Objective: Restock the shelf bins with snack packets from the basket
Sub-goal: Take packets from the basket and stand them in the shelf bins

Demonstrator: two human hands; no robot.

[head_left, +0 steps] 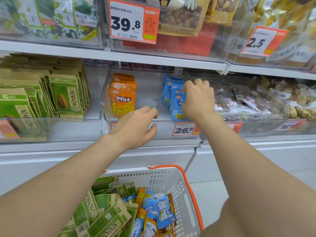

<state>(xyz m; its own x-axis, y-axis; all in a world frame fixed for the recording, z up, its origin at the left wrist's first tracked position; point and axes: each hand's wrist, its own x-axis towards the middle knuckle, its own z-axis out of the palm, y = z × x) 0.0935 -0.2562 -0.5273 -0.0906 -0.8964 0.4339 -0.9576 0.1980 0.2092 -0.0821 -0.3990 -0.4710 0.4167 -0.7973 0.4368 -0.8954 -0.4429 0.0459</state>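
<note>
Head view: right hand (pixel 196 98) pinches blue foil packet (pixel 177 101) at 3 o'clock of clear plastic bin (pixel 164 132); left hand (pixel 136 127) at 7 o'clock, fingers loosely spread, empty.

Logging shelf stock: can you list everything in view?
orange packets: about four, orange, left of middle bin
blue packets: several, blue, right of middle bin
green packets: many, green, left bin
mixed snack bags: many, brownish, right bin
upper-shelf bags: several, green, yellow, top bins
basket: one, white with orange handle, below, holding green, blue, orange packets
price tags: several, orange and white, bin fronts
left hand: one, open, over middle bin's front
right hand: one, pinching a blue packet
</note>
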